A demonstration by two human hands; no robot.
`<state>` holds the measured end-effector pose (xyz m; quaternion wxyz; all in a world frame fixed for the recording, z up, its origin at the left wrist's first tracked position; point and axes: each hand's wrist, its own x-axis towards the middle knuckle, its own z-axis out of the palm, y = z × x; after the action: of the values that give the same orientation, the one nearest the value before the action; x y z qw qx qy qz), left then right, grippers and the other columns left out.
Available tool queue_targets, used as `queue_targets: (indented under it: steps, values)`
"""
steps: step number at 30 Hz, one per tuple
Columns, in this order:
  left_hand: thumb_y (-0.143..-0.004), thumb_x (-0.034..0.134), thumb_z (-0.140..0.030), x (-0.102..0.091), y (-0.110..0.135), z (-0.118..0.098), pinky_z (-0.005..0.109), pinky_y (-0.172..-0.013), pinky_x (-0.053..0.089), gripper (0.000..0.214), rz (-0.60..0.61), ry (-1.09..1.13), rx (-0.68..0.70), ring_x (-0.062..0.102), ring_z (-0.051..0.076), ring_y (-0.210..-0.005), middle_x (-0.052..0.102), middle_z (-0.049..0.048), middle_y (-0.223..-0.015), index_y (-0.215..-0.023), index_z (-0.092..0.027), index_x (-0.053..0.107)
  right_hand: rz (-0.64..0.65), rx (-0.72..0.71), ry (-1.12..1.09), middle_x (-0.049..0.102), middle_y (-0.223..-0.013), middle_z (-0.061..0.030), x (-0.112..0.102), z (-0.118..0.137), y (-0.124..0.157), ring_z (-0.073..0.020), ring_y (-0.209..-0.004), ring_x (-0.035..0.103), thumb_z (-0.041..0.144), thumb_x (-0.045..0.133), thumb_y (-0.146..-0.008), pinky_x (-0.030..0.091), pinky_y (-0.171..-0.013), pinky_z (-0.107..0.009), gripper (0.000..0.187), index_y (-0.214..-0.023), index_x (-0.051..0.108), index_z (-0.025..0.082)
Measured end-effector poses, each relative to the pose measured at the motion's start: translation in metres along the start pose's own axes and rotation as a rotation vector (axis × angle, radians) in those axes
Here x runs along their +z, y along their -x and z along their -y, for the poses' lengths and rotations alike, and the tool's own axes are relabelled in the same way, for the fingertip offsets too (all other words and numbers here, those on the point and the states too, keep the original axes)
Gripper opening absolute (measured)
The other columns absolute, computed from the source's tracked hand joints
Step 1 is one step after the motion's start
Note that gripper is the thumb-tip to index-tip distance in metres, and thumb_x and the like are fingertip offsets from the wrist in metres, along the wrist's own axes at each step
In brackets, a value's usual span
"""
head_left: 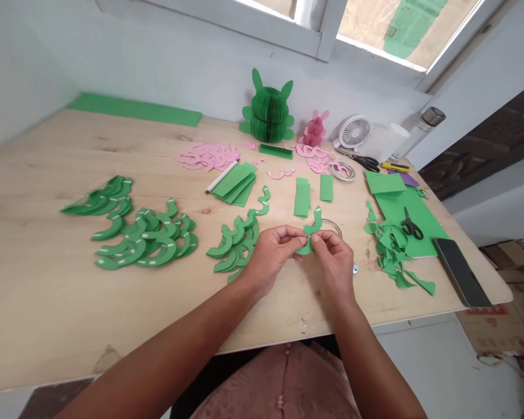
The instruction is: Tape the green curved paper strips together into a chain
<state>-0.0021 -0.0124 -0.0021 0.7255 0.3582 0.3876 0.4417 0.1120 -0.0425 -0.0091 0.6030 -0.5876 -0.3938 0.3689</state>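
Observation:
Between my two hands is a curved green paper cutout point(317, 217), its upper end sticking up above my fingers. My left hand point(276, 251) pinches it from the left, and my right hand point(333, 254) pinches it from the right, thumbs close together. My fingers cover part of it. Just behind my right hand lies a roll of tape point(335, 225), partly hidden. Left of my left hand is a pile of green curved cutouts point(236, 243), with another small cutout point(263, 203) behind it bearing white strips.
Larger green cutout piles point(146, 238) lie left. Folded green sheets point(236, 183), pink cutouts point(209, 156), a green paper figure point(271, 113) and a pink one point(314, 128) stand farther back. At right are scissors point(413, 224), green scraps point(390, 247) and a phone point(460, 272) near the edge.

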Motion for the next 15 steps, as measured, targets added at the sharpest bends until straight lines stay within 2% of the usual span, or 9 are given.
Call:
queue_targets:
  steps: [12,15]
  values:
    - [-0.062,0.071,-0.026,-0.0012,-0.0026,0.0018,0.023,-0.055,0.047,0.014,-0.008,-0.090,0.029,0.052,0.010,-0.057,0.057,-0.0017,-0.059,-0.064,-0.015,0.063,0.001,0.049,-0.030,0.060,-0.066,0.0015,0.0006,0.0009,0.0008,-0.0125,-0.065,0.052,0.032,0.066,-0.071,0.041,-0.064,-0.026,0.014,-0.069,0.065,0.018]
    - [-0.063,0.070,-0.025,-0.0013,-0.0033,0.0022,0.022,-0.054,0.046,0.012,-0.005,-0.100,0.031,0.052,0.010,-0.057,0.058,-0.0014,-0.058,-0.064,-0.015,0.063,0.033,0.058,-0.080,0.059,-0.065,0.0020,-0.0003,0.0000,0.0001,-0.0116,-0.064,0.050,0.032,0.063,-0.074,0.040,-0.063,-0.025,0.016,-0.068,0.065,0.018]
